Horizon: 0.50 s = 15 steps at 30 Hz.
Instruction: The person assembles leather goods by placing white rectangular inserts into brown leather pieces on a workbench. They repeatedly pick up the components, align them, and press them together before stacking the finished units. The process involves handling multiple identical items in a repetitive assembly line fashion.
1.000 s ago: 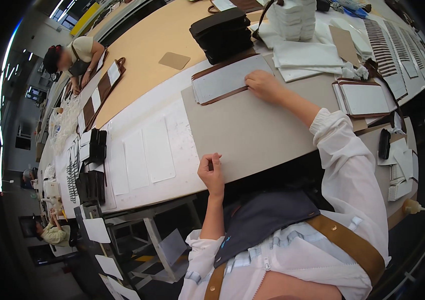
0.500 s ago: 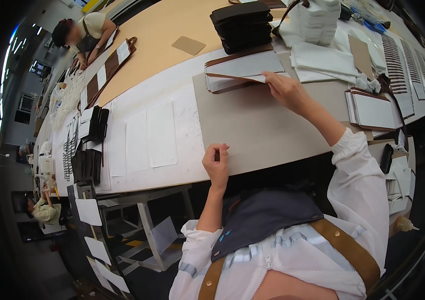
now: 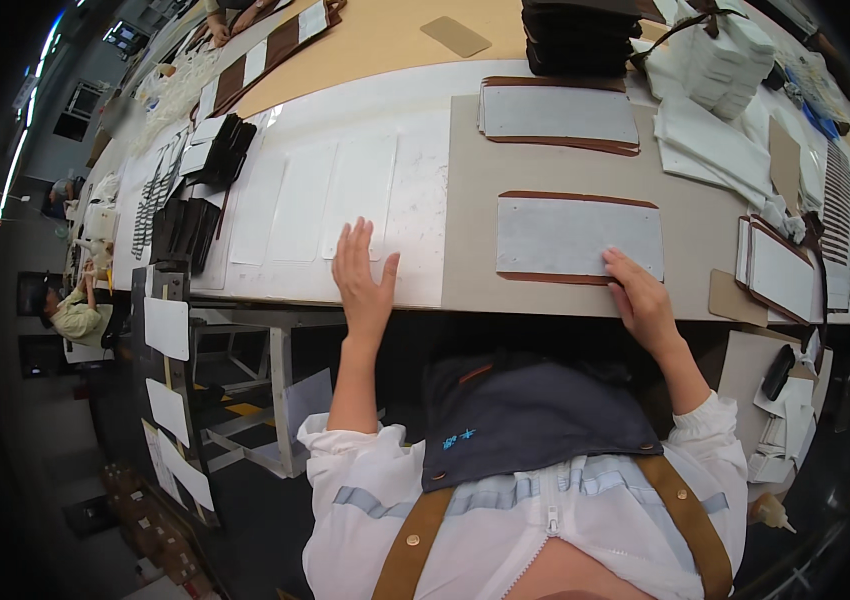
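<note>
- Right grip (image 3: 643, 302): fingertips rest on the right part of a pale panel (image 3: 550, 235) with brown edges; from where I stand I can't tell whether the thumb pinches its lower edge. The touch looks light, perhaps just enough to keep the panel straight.
- Left grip (image 3: 363, 285): open and holding nothing, fingers spread over the lower end of a white sheet (image 3: 360, 195), left of centre; whether it touches, I can't tell.
- The panel lies flat at centre right, square to the person, on a grey board (image 3: 470, 200) that probably gives it a smooth, clean bed.
- Just above it in the frame sits a stack of like panels (image 3: 560, 112), apart from the single one, likely to keep the two from mixing while staying within reach.
- Upper right: a black stack (image 3: 580, 40) and folded white material (image 3: 700, 150), pushed beyond the board, it seems, to leave working room.
- Far right: more brown-edged panels (image 3: 783, 275) on the table (image 3: 385, 45).
- Left: black pieces (image 3: 185, 232) stand grouped near the table's edge, perhaps for tidiness.
</note>
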Tool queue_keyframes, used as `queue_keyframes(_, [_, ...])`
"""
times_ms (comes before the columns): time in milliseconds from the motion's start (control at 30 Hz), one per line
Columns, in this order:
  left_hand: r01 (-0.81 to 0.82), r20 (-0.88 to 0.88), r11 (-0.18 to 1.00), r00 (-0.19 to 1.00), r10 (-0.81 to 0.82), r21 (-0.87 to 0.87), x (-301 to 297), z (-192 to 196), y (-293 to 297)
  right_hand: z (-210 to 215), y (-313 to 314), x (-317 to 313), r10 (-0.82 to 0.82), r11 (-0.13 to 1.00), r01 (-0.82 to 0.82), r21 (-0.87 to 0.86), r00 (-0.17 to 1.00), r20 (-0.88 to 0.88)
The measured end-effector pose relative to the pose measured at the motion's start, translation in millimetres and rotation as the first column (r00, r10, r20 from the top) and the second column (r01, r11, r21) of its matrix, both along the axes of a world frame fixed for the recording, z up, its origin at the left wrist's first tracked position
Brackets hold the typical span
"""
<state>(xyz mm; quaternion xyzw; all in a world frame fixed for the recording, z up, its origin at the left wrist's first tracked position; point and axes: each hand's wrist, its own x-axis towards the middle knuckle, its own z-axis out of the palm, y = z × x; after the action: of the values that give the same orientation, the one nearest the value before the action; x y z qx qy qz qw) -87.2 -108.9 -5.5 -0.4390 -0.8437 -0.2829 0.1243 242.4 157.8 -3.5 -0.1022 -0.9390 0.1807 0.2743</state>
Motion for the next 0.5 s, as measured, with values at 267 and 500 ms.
queue_keyframes(267, [0.089,-0.101,0.893,0.984,-0.147,-0.441,-18,4,-46,3,-16,1,-0.060,0.991,0.067,-0.119,0.996,0.062])
queue_keyframes(500, [0.110,-0.145,0.956,0.977,-0.153,-0.271,22,-11,-78,-2,-18,14,-0.054,0.993,0.058,-0.103,0.998,0.039])
